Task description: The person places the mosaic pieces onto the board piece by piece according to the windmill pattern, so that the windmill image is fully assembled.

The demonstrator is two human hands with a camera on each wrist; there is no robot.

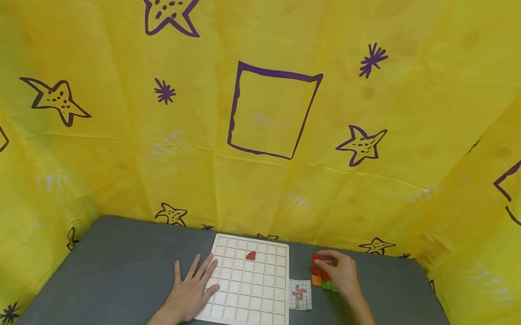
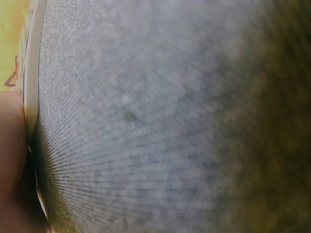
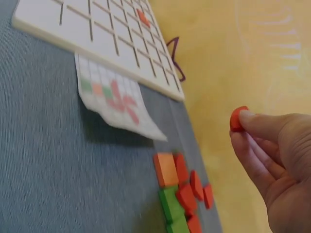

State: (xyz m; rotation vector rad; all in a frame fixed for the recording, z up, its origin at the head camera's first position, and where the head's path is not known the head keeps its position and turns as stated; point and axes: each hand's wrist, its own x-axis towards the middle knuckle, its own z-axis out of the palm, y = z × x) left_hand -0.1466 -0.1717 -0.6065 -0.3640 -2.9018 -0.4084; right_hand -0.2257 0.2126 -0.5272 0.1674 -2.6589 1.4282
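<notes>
The right hand (image 1: 338, 272) pinches a small red piece (image 3: 237, 119) between its thumb and fingertips, with the remaining fingers bent in beneath. The piece is held up off the counter (image 1: 132, 255), over its right half and near the far edge. The left hand (image 1: 191, 289) is spread flat, fingers fanned apart, its fingertips and thumb lying on the left edge of a white gridded board (image 1: 245, 299).

The board lies about midway between the counter's left and right edges, its far side close to the counter's far edge. One red quarter-round piece (image 1: 251, 256) sits in a square of its second row from the far side.

Beside the board's right edge lies a paper card (image 1: 304, 303), printed with a fine grid, a red pinwheel-like figure and a short row of green and orange squares. Farther toward the counter's far right corner, loose pieces lie close together: an orange square (image 1: 316, 281), green pieces (image 1: 326, 286) and several red pieces (image 3: 185, 198). The left wrist view shows mostly blurred counter surface.
</notes>
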